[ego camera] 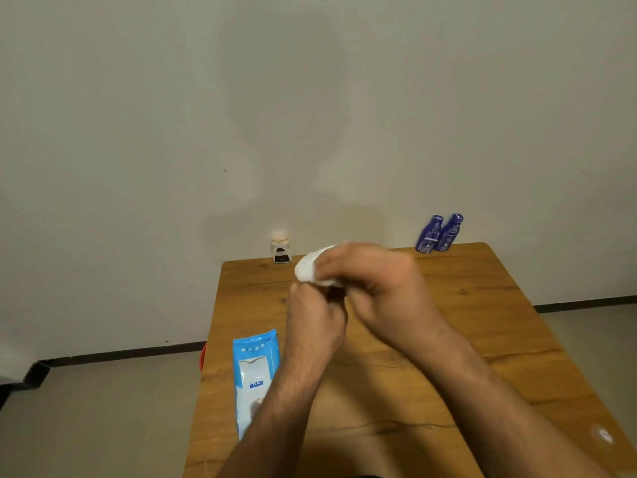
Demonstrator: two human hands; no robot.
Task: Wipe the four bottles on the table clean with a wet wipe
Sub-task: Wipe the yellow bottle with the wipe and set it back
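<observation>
- From my remote seat, the wooden counter fills the lower middle and right of the view and runs away to a pale wall.
- My two hands meet above the counter's middle. The right hand is clenched on top, grasping the wet wipe.
- The left hand sits just below it, fingers curled round a small dark thing.
- A blue wipe pack lies flat near the counter's left edge, partly under my left forearm.
- Two blue bottles stand upright at the counter's far right corner, the left one touching the right one.
- A small jar with a pale cap stands on the counter's far edge, towards the left.
- The wet wipe is white and bunched, and sticks out past my right fingers.
- Only a sliver of the dark thing shows between my hands; I cannot tell what it is.
</observation>
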